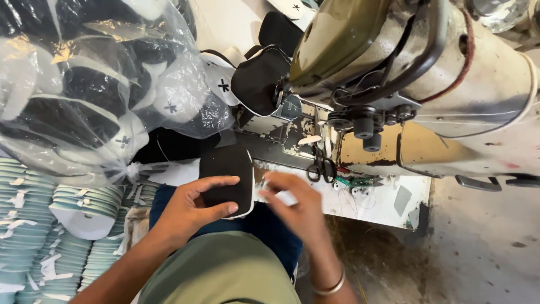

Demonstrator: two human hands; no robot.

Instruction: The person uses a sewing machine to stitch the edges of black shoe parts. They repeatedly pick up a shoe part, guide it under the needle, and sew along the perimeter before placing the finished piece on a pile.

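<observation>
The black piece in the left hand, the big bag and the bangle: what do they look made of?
Black piece: seemingly matte fabric or foam, pale edge along its right side. Bag: thin clear plastic, glossy and creased, knotted shut. Bangle: looks like polished metal, silvery sheen. Left hand grips the piece.

Worn cream industrial sewing machine (pixel 450 84) blocks right; bulging clear plastic bag of black-and-white pieces (pixel 84 84) crowds left; narrow open gap between them.
</observation>
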